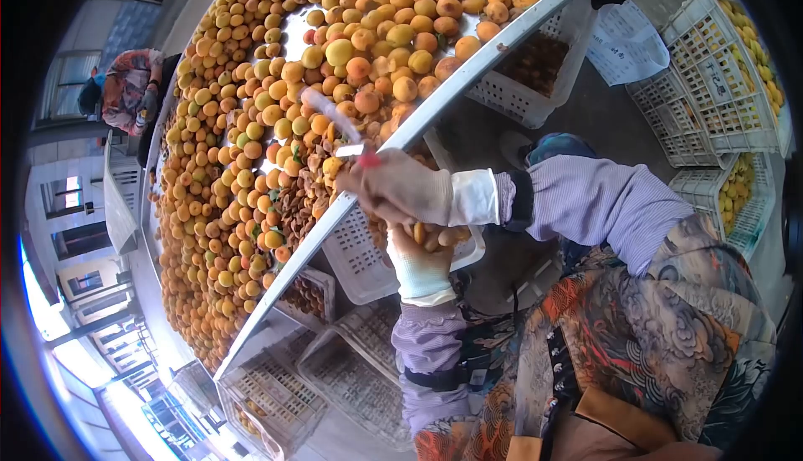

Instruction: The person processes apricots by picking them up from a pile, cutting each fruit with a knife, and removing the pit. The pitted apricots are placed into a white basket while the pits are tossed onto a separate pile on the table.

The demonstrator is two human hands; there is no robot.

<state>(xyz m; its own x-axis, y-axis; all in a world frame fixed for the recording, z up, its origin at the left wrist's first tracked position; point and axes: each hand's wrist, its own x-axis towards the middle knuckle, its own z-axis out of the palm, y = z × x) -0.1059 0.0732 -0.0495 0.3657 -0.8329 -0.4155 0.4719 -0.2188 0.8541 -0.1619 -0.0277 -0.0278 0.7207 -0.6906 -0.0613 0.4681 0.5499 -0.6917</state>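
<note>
My right hand (397, 183), in a stained glove with a white cuff, is closed around a slim tool (333, 116). A bit of red shows at the grip, and the tool's pale far end is smeared by motion above the fruit. Just below it, my left hand (421, 258) is gloved too, palm up, its fingers curled around what looks like an apricot (419, 232), partly hidden by the right hand. Both hands are at the edge of a metal table (489, 53) heaped with whole apricots (339, 53). Brown, opened pieces (294, 202) lie near the rim.
White plastic crates (360, 264) stand beneath the table edge, some with dark pieces inside. Stacked crates (711, 68) of yellow fruit are at the right, beside a printed sheet (627, 43). Another person (130, 91) works across the table.
</note>
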